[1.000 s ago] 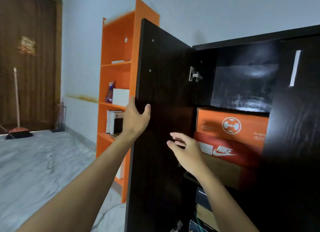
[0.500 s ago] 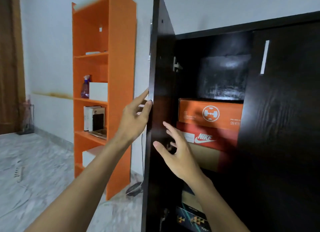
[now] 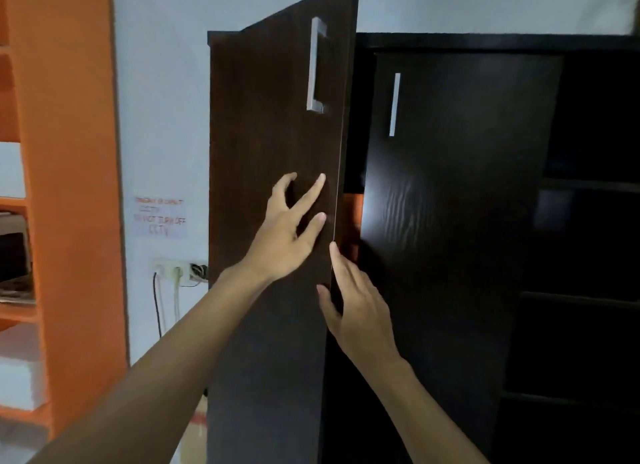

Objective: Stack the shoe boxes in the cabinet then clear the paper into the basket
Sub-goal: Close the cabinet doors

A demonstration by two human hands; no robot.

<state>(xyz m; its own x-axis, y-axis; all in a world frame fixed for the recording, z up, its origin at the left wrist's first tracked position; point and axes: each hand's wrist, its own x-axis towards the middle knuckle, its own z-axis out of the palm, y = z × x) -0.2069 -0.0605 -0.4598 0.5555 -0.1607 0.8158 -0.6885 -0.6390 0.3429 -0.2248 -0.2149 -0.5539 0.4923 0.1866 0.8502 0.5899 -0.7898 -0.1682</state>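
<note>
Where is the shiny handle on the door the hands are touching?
In the head view, the handle is high on the left door, near its right edge, above the left hand.

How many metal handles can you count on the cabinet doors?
2. One handle sits high on the part-open door; the other handle sits on the shut door beside it. More may be hidden.

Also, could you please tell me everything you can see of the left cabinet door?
The left cabinet door is a tall, flat panel of dark brown wood-grain laminate with a vertical silver bar handle near its free edge, high up. It stands ajar, a narrow gap left beside the right door. The left hand presses on its front; the right hand touches its free edge.
</note>
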